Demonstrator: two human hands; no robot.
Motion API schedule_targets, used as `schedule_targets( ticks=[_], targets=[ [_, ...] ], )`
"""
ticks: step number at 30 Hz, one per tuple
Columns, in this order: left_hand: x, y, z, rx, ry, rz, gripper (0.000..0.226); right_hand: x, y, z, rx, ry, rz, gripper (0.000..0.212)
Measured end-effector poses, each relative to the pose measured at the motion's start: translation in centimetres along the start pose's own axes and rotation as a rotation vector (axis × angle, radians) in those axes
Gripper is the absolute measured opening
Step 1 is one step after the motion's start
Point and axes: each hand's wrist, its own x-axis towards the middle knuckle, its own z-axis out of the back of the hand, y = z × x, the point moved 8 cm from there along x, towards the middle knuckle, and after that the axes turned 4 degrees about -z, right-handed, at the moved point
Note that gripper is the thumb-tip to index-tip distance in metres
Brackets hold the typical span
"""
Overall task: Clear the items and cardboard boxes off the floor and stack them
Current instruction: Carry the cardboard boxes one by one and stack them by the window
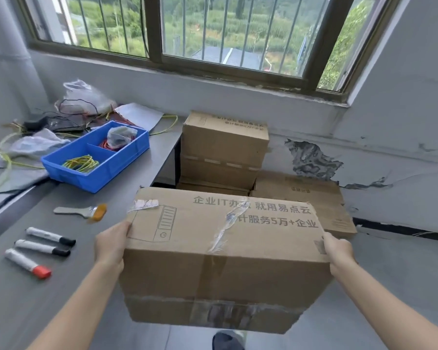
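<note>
Head view.

Item 1: cardboard box (223,256), held off the floor between your two hands. Your left hand (110,245) grasps its left end and your right hand (339,253) its right end. Each thumb hooks over the top edge, and the remaining fingers are hidden behind the ends. The top face is printed "企业IT办… 就用易点云" and "…计服务5万+企业", with some characters covered by torn clear tape. A line drawing of a tower computer sits just beside your left fingers.

Item 2: stacked boxes (224,142), beyond your fingers, against the wall under the window (238,34). Their printing is too blurred to read.

Item 3: low box (301,195), beyond your right fingers and touching the stack. Its small mark is unreadable.

Item 4: table (61,299), left of your left fingers. It carries:
- Three markers (42,248), two black-capped and one red-capped, with no legible label.
- A brush (81,211) with orange bristles, lying beyond the markers.
- A blue tray (68,170) with two compartments. The nearer holds yellow-green wires (81,162); the farther holds a plastic bag (120,136) over red wires.
</note>
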Motion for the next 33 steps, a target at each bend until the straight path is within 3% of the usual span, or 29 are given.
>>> schedule_targets(
  ticks=[1,4,8,14,24,33],
  targets=[
    [0.5,-0.6,-1.4,-0.006,0.027,-0.033,0.011,1.2,0.8,-0.7,0.035,0.0,-0.006,0.04],
    [2.7,-1.7,-5.8,-0.004,0.082,-0.072,0.016,4.7,4.0,-2.6,0.091,-0.036,-0.015,0.044],
    [6.8,-2.5,-11.5,0.026,0.048,-0.057,0.014,9.6,10.0,-6.2,0.063,-0.045,0.046,0.044],
    [13.0,-6.4,-18.3,0.022,-0.024,-0.125,0.041,15.9,18.4,-11.6,0.033,0.019,0.092,0.035],
    [22.0,-8.0,-27.1,0.106,0.034,-0.242,0.051,22.7,24.2,-18.8,0.186,0.25,0.099,0.013],
    [30.9,-9.2,-35.3,0.217,0.18,-0.25,0.045,27.2,27.4,-23.1,0.179,0.245,0.034,0.007]
  ],
)
